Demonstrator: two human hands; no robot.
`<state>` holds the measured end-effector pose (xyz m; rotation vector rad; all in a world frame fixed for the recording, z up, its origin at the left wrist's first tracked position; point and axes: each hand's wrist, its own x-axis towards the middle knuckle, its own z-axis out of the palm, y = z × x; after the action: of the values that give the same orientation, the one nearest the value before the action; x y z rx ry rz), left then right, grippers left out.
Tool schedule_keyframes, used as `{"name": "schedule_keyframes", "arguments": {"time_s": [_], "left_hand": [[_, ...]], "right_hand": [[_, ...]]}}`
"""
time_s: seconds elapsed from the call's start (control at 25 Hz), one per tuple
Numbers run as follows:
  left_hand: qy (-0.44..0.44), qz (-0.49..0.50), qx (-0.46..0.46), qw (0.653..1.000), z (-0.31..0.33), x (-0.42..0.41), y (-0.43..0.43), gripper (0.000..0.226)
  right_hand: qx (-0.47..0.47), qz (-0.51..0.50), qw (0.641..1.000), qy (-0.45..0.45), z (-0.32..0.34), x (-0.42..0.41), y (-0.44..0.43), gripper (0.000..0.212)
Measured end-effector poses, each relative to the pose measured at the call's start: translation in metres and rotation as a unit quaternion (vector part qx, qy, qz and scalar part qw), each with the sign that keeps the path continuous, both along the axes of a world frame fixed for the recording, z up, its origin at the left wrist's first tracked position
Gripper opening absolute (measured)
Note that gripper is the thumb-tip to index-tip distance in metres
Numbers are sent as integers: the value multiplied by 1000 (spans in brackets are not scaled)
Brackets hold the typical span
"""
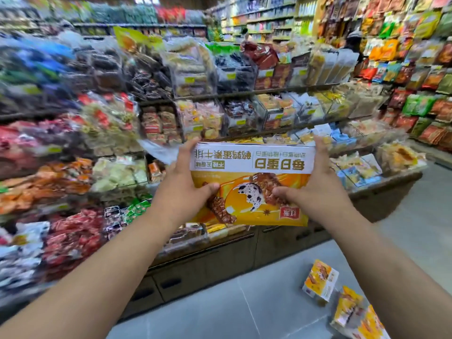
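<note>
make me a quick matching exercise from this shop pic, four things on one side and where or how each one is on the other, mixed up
Things
1. left hand
2. right hand
3. yellow box
4. loose boxes

Places or states
A. lying on the floor, lower right
B. grips the box's left end
C. held up between both hands, print upside down
D. grips the box's right end

Pairs: 1-B, 2-D, 3-C, 4-A
</note>
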<state>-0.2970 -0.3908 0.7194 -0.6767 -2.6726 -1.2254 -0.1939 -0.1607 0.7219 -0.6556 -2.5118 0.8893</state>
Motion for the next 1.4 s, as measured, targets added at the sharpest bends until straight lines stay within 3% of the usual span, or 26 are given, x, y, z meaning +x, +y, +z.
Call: {"name": "schedule_keyframes", "arguments": {"time_s": [0.28, 0.72, 1.04, 1.4], "left_hand": [[-40, 118, 47, 991, 8, 32, -140, 106], [-53, 313, 85, 944, -20, 171, -396, 90], [-25, 497, 109, 860, -17, 277, -499, 79], [-12, 652, 137, 746, -26, 392, -572, 72]], "right_hand": [[-33, 103, 994, 27, 5, -17, -122, 118], [-22, 303, 953, 1, -11, 18, -379, 114], [-92, 462, 882, 8, -19, 38, -520, 83], [-104, 618, 779, -1, -22, 90, -655, 72]]}}
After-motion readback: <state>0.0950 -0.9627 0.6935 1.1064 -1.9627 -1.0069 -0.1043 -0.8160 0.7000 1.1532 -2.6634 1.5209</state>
